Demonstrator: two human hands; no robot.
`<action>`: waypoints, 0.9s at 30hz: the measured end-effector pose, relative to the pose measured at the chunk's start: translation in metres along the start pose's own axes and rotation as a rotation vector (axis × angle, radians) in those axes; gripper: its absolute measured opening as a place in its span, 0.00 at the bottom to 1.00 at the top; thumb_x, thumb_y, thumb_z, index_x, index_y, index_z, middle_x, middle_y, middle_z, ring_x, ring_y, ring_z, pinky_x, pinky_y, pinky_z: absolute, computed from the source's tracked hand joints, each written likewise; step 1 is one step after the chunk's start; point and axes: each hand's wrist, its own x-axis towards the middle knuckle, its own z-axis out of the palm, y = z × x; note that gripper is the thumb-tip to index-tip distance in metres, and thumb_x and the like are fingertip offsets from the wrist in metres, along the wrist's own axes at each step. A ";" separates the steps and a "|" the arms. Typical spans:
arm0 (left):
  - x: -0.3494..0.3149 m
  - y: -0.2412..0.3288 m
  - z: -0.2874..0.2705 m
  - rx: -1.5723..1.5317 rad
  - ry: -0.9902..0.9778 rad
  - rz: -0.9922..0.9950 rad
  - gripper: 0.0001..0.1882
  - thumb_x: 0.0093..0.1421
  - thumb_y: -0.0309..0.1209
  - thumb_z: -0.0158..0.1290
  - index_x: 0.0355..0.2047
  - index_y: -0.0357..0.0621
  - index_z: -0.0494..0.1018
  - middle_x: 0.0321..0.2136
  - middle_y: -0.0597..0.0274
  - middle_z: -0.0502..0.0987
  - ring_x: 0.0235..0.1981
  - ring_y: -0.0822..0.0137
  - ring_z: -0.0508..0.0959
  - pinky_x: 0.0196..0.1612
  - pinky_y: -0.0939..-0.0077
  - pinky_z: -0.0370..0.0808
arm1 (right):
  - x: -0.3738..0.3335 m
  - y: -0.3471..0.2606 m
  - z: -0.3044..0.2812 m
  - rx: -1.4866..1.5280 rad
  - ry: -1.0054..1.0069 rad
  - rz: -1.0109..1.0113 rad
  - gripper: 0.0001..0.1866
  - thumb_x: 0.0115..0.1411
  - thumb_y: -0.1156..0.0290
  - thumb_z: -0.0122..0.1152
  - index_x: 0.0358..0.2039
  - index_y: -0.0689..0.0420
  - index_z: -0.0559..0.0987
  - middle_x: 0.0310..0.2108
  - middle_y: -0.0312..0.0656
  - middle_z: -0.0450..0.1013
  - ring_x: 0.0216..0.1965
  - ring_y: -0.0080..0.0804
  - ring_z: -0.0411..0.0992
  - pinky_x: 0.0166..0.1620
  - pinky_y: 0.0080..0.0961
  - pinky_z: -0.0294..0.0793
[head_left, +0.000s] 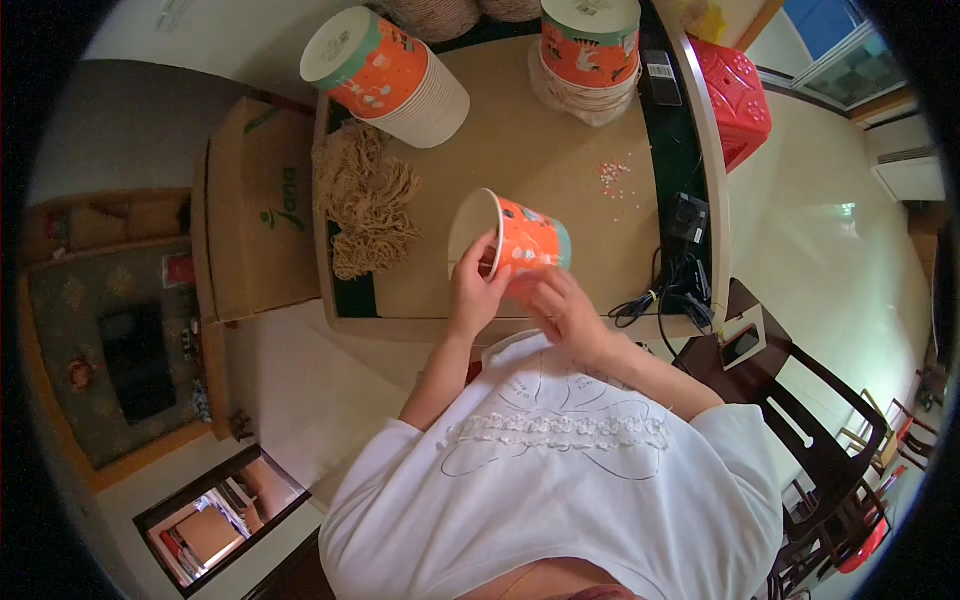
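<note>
A paper bucket (530,236), orange with a teal band at its base, lies tilted on its side above the near part of the table, its open mouth facing left. My left hand (474,290) grips the mouth's rim, fingers inside and thumb outside. Against the bucket's near side, my right hand (565,312) has its fingers bunched together, slightly blurred; what they pinch, if anything, is hidden. To the left lies a tangled heap of tan twine (368,205). Behind it, a tall stack of nested paper buckets (385,80) leans over.
Another bucket stack (590,55) stands at the far right of the table (480,130), its lower part in plastic. Small pale and red bits (615,178) lie scattered. Black cables (665,298) and an adapter (689,217) line the right edge. A cardboard box (262,210) stands left.
</note>
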 end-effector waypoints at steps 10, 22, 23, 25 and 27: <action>0.004 0.000 0.004 0.257 -0.180 -0.039 0.28 0.49 0.26 0.56 0.52 0.40 0.65 0.29 0.54 0.75 0.29 0.63 0.77 0.33 0.68 0.74 | 0.046 -0.067 -0.055 1.013 -0.145 0.120 0.05 0.64 0.73 0.50 0.36 0.62 0.70 0.36 0.43 0.74 0.37 0.26 0.72 0.42 0.23 0.71; 0.003 -0.006 -0.009 -0.230 0.139 0.154 0.12 0.62 0.26 0.49 0.44 0.36 0.66 0.37 0.61 0.71 0.35 0.72 0.71 0.36 0.80 0.70 | 0.053 -0.053 -0.039 1.033 -0.043 0.139 0.02 0.64 0.77 0.47 0.37 0.61 0.68 0.38 0.41 0.70 0.44 0.28 0.70 0.49 0.24 0.68; 0.003 0.020 -0.008 0.096 0.449 0.253 0.10 0.62 0.26 0.49 0.42 0.37 0.67 0.33 0.63 0.70 0.32 0.73 0.70 0.34 0.81 0.69 | 0.052 -0.048 -0.049 0.975 0.064 0.125 0.02 0.64 0.77 0.47 0.36 0.61 0.68 0.38 0.42 0.71 0.44 0.28 0.71 0.49 0.25 0.68; -0.023 0.036 -0.005 0.071 0.330 0.329 0.08 0.61 0.26 0.50 0.39 0.37 0.68 0.32 0.62 0.70 0.30 0.72 0.69 0.33 0.80 0.68 | 0.050 -0.029 -0.065 0.885 0.262 0.092 0.01 0.64 0.77 0.47 0.35 0.60 0.68 0.38 0.43 0.73 0.43 0.30 0.71 0.49 0.27 0.69; -0.036 0.037 0.007 0.222 -0.066 0.377 0.10 0.59 0.24 0.50 0.41 0.37 0.67 0.34 0.56 0.71 0.32 0.65 0.72 0.35 0.75 0.70 | 0.040 -0.015 -0.073 0.827 0.398 0.119 0.01 0.63 0.78 0.47 0.36 0.60 0.67 0.38 0.44 0.73 0.43 0.30 0.71 0.50 0.28 0.68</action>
